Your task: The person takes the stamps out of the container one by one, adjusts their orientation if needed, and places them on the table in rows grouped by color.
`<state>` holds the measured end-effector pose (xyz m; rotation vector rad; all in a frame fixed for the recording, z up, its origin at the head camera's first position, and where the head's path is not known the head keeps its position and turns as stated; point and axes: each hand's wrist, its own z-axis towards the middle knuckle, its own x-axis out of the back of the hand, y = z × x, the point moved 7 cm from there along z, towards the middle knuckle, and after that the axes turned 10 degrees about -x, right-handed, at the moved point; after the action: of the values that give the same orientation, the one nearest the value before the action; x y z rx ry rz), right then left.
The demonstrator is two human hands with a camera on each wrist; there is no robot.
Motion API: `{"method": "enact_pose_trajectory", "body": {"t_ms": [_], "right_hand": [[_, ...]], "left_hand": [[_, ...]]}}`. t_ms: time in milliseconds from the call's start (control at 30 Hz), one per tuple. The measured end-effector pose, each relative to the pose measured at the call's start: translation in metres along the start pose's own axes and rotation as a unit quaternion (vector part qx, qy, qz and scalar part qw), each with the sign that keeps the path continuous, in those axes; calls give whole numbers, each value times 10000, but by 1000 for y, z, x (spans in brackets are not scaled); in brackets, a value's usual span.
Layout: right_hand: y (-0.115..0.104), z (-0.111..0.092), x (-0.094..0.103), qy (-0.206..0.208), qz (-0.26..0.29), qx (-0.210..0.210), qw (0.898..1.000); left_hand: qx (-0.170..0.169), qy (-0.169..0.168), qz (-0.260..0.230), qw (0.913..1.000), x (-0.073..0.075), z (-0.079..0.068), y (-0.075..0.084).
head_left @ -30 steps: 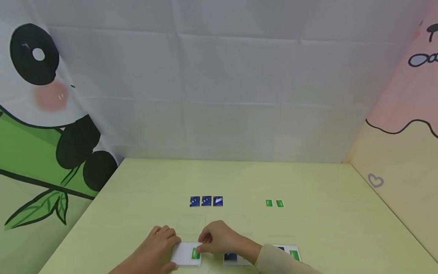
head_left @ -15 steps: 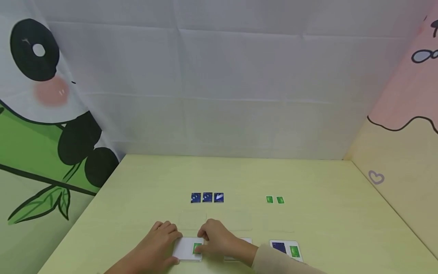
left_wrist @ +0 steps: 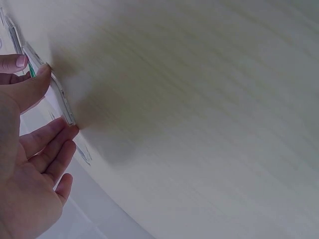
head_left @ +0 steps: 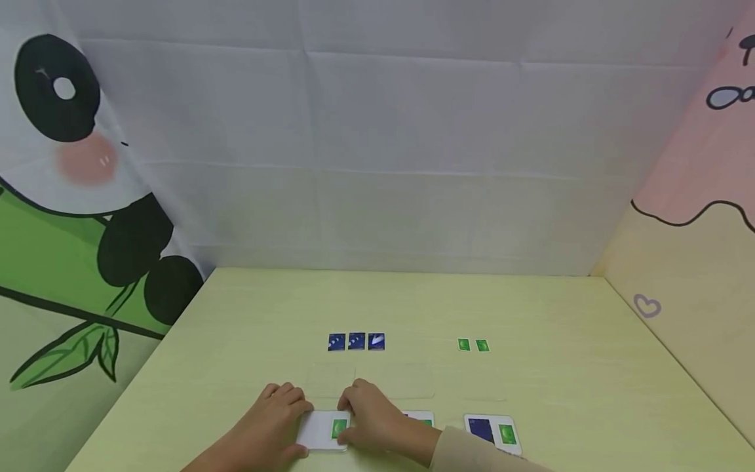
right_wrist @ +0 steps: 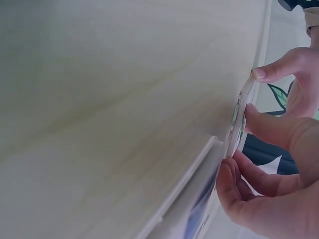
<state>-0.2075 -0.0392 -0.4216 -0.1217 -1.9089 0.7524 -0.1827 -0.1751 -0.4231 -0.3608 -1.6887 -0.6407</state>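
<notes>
A flat white board (head_left: pixel 316 429) with rounded corners lies at the front of the table, with a small green card (head_left: pixel 339 428) on its right part. My left hand (head_left: pixel 268 425) holds the board's left end, thumb at the near edge and fingers at the far edge. At the other end my right hand (head_left: pixel 371 416) grips the board, its thumb by the green card's lower corner and curled fingers at the far right corner. In the right wrist view the board (right_wrist: pixel 237 124) appears nearly edge-on between thumb and fingers.
Two similar boards lie to the right: one (head_left: pixel 427 415) partly covered by my right arm, another (head_left: pixel 494 419) bearing a dark blue card (head_left: pixel 480 429) and a green one (head_left: pixel 507 434). Farther back are three blue cards (head_left: pixel 356 341) and two green cards (head_left: pixel 464 344). Fabric walls (head_left: pixel 413 164) surround the table.
My right thumb has slid off the green card's face to its lower corner, uncovering more of the card. My left hand keeps its hold on the board.
</notes>
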Motion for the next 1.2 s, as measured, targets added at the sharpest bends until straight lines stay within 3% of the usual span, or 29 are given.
{"method": "enact_pose_trajectory", "body": {"t_ms": [433, 733, 1200], "right_hand": [[-1, 1, 4, 73, 175, 109, 9998], [1, 6, 6, 85, 455, 60, 9989], [1, 8, 11, 232, 654, 308, 9971]], "left_hand": [[-22, 36, 67, 10000, -1, -1, 0], [261, -152, -207, 9993, 1, 0, -3], [-155, 180, 173, 9996, 3, -3, 2]]}}
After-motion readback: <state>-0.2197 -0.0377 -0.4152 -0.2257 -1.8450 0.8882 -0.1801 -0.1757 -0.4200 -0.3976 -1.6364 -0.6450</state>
